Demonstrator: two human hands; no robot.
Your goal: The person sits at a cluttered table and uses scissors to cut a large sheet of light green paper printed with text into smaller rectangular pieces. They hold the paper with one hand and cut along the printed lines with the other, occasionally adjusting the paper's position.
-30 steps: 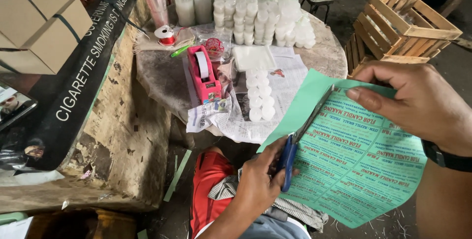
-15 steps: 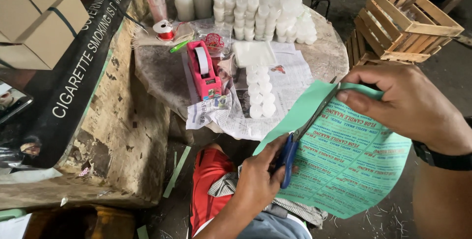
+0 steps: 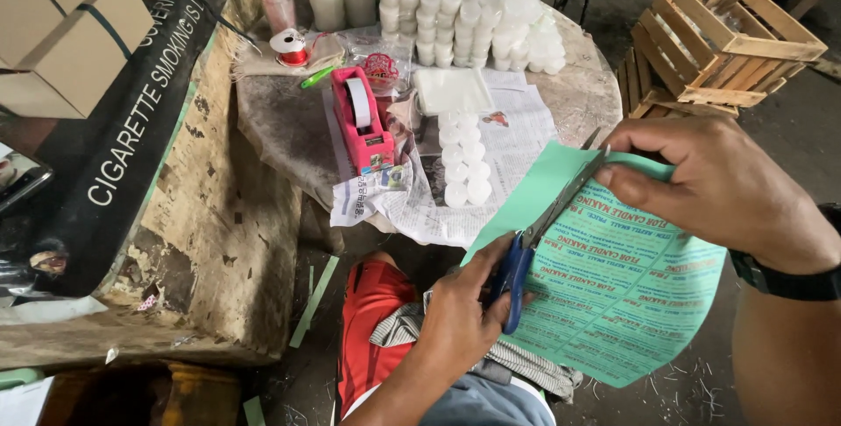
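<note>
the left hand [image 3: 460,321] grips blue-handled scissors [image 3: 534,235], fingers closed through the handles, blades running up the left edge of a green sheet [image 3: 622,277]. the right hand [image 3: 718,189] pinches the sheet's top edge, fingers closed on it just beside the blade tips. the sheet hangs off the table's [image 3: 280,128] near edge, over the lap. a pink tape dispenser [image 3: 361,124] and white candles [image 3: 464,167] sit mid-table.

the left hand [image 3: 460,321] grips blue-handled scissors [image 3: 536,237], whose blades run up along the left edge of a green printed sheet [image 3: 626,277]. the right hand [image 3: 718,189] pinches the sheet's top edge just beside the blade tips. behind, a round table [image 3: 587,97] carries newspaper [image 3: 517,141], a pink tape dispenser [image 3: 361,124], small white candles [image 3: 464,167] and a red ribbon spool [image 3: 290,47]. a wooden crate [image 3: 731,36] stands to the right
</note>
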